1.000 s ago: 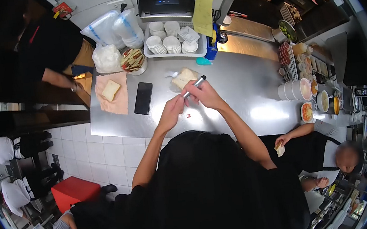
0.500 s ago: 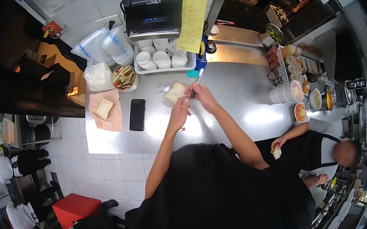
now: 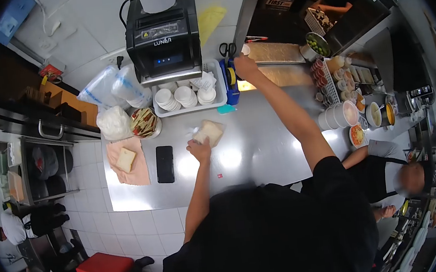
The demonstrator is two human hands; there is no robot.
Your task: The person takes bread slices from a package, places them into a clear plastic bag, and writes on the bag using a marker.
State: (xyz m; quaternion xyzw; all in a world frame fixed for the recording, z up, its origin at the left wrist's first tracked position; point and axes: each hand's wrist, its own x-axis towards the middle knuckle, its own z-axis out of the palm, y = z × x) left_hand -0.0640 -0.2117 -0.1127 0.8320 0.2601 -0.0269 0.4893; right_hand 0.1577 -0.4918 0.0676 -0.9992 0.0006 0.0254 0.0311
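My left hand [image 3: 199, 149] is at the near left edge of a slice of bread [image 3: 212, 132] in a clear plastic bag, its fingers closed on the bag. My right arm stretches forward, and my right hand [image 3: 246, 67] is beside a blue tape dispenser [image 3: 231, 88] at the counter's back. Those fingers look curled, but whatever is in them is hidden. Black-handled scissors [image 3: 227, 50] stand just left of that hand. A teal object [image 3: 226, 109] lies at the dispenser's foot. Left of the bagged bread is a black phone [image 3: 165, 164].
Another bread slice [image 3: 126, 159] lies on a peach cloth [image 3: 139, 174]. A tray of white cups [image 3: 188, 110] stands below the black printer [image 3: 163, 46]. Tubs [image 3: 343, 115] line the right side, where a co-worker [image 3: 392, 176] stands close. Sachets fill a container [image 3: 145, 123].
My right hand has gone from above the bread, where it held a pen-like tool, forward to the tape dispenser. My left hand has moved down onto the bag. The camera view has shifted.
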